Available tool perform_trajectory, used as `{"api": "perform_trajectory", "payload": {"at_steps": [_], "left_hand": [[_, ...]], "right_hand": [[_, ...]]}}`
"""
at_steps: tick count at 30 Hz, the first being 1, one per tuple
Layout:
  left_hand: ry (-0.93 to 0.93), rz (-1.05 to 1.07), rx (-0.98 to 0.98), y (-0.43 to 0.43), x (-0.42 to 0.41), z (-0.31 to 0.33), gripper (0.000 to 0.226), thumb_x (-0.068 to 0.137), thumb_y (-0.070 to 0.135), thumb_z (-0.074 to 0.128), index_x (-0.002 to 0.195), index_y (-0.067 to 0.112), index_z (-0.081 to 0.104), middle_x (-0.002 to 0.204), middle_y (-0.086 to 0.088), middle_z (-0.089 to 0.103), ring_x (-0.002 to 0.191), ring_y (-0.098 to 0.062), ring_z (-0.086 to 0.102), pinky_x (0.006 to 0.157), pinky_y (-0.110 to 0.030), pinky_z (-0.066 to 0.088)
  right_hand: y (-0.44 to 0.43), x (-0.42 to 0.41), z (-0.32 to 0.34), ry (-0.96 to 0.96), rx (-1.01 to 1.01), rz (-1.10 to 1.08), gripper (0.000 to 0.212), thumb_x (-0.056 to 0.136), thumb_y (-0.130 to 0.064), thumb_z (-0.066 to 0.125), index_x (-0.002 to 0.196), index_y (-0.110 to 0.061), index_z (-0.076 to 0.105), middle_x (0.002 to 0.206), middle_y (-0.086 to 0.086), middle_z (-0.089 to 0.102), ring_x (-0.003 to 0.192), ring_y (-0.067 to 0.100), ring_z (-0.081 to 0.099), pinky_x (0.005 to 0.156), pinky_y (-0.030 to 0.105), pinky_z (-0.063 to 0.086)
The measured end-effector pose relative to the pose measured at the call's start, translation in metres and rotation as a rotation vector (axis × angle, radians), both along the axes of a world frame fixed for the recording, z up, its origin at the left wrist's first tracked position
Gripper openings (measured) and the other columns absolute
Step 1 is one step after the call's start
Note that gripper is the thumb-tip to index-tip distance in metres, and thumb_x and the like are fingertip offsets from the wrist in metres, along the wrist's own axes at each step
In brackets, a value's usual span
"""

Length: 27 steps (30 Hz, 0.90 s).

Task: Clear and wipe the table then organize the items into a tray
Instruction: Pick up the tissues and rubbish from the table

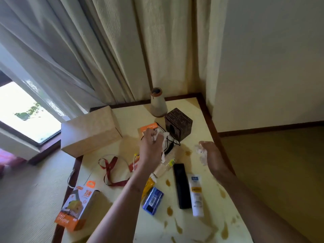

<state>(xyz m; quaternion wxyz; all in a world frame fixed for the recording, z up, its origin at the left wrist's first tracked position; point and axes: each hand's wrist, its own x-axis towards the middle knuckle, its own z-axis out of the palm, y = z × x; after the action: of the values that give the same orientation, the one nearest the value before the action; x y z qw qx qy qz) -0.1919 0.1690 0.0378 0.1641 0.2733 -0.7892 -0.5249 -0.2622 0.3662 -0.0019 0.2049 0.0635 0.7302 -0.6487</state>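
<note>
The table (201, 118) has a smooth pale top with a dark wood rim, spotted with brown spills and crowded with clutter. The left hand (151, 146) pinches a crumpled white tissue (162, 135) over a black cable (171, 143); the right hand (211, 155) cups a clear crinkled wrapper (200, 151). Both scraps seem light and soft, so a loose pinch should hold them. The white tube (196, 195) looks slippery; better to grasp it around the middle.

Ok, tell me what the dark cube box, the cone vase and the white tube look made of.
Dark cube box: probably carved wood or stone, matte dark brown, with patterns cut into its faces. Cone vase: likely ceramic, matte grey body with a brown rim. White tube: looks like soft plastic, smooth with a slight sheen and printed labels.
</note>
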Motion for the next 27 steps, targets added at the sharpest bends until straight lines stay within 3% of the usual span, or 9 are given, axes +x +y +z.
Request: {"api": "perform_trajectory", "payload": {"at_steps": [4,6,8,10,12,15,20,25,27], "left_hand": [[0.047,-0.129,0.077,0.055,0.032,0.016,0.004,0.102,0.029,0.054,0.102,0.027,0.058,0.085,0.002,0.062,0.073,-0.017,0.057,0.065,-0.041,0.049],[0.024,-0.213,0.104,0.090,0.046,0.016,0.016,0.105,0.028,0.048,0.116,0.027,0.060,0.086,0.007,0.061,0.071,-0.011,0.057,0.064,-0.038,0.049],[-0.011,-0.289,0.128,0.128,0.058,0.016,0.022,0.109,0.023,0.043,0.121,0.024,0.062,0.077,0.011,0.054,0.059,-0.005,0.050,0.058,-0.029,0.043],[-0.049,-0.345,0.193,0.170,0.068,0.013,0.028,0.111,0.019,0.038,0.121,0.021,0.064,0.072,0.012,0.051,0.055,-0.003,0.046,0.057,-0.026,0.040],[-0.089,-0.383,0.234,0.214,0.077,0.007,0.031,0.111,0.018,0.037,0.117,0.020,0.068,0.082,0.015,0.060,0.071,0.001,0.056,0.068,-0.025,0.046],[-0.144,-0.401,0.281,0.285,0.090,-0.011,0.032,0.111,0.018,0.039,0.109,0.020,0.071,0.104,0.018,0.067,0.097,-0.002,0.061,0.084,-0.022,0.048],[-0.220,-0.410,0.424,0.395,0.113,-0.053,0.031,0.109,0.016,0.040,0.102,0.010,0.070,0.095,0.007,0.067,0.087,-0.010,0.060,0.077,-0.024,0.046],[-0.362,-0.395,0.563,0.481,0.128,-0.137,0.024,0.106,0.018,0.042,0.098,0.009,0.063,0.085,0.000,0.062,0.070,-0.007,0.060,0.061,-0.019,0.048],[-0.435,-0.381,0.583,0.501,0.131,-0.181,0.025,0.105,0.024,0.041,0.097,0.012,0.062,0.087,-0.005,0.066,0.079,-0.015,0.066,0.065,-0.026,0.051]], "right_hand": [[0.045,0.042,0.010,-0.052,-0.078,-0.021,0.035,0.084,-0.032,0.048,0.108,-0.013,0.065,0.071,-0.007,0.066,0.073,0.020,0.055,0.066,0.035,0.046],[0.074,0.062,0.013,-0.045,-0.068,-0.012,0.035,0.097,-0.026,0.040,0.117,-0.005,0.062,0.054,-0.011,0.063,0.070,0.021,0.053,0.071,0.038,0.045],[0.107,0.081,0.014,-0.049,-0.063,-0.023,0.035,0.108,-0.020,0.029,0.124,-0.006,0.057,0.068,-0.011,0.069,0.079,0.022,0.057,0.073,0.038,0.047],[0.149,0.099,0.009,-0.067,-0.047,-0.033,0.040,0.111,-0.028,0.025,0.129,-0.010,0.055,0.107,0.004,0.069,0.099,0.026,0.060,0.084,0.041,0.049],[0.194,0.115,-0.001,-0.071,-0.003,-0.024,0.039,0.110,-0.034,0.027,0.129,-0.018,0.057,0.123,0.008,0.063,0.108,0.027,0.061,0.092,0.047,0.050],[0.264,0.137,-0.021,-0.115,0.032,-0.078,0.031,0.108,-0.015,0.033,0.127,-0.017,0.059,0.121,0.014,0.064,0.103,0.030,0.062,0.087,0.045,0.051],[0.364,0.173,-0.069,-0.245,0.116,-0.081,0.030,0.095,-0.018,0.047,0.110,-0.038,0.064,0.108,0.008,0.074,0.100,0.032,0.071,0.095,0.055,0.056],[0.443,0.203,-0.142,-0.325,0.174,-0.169,0.016,0.100,-0.012,0.053,0.110,-0.016,0.066,0.104,0.010,0.075,0.089,0.024,0.074,0.071,0.039,0.059],[0.462,0.214,-0.179,-0.349,0.175,-0.197,0.019,0.098,-0.007,0.056,0.110,-0.014,0.069,0.104,0.008,0.076,0.089,0.021,0.074,0.069,0.037,0.058]]}}
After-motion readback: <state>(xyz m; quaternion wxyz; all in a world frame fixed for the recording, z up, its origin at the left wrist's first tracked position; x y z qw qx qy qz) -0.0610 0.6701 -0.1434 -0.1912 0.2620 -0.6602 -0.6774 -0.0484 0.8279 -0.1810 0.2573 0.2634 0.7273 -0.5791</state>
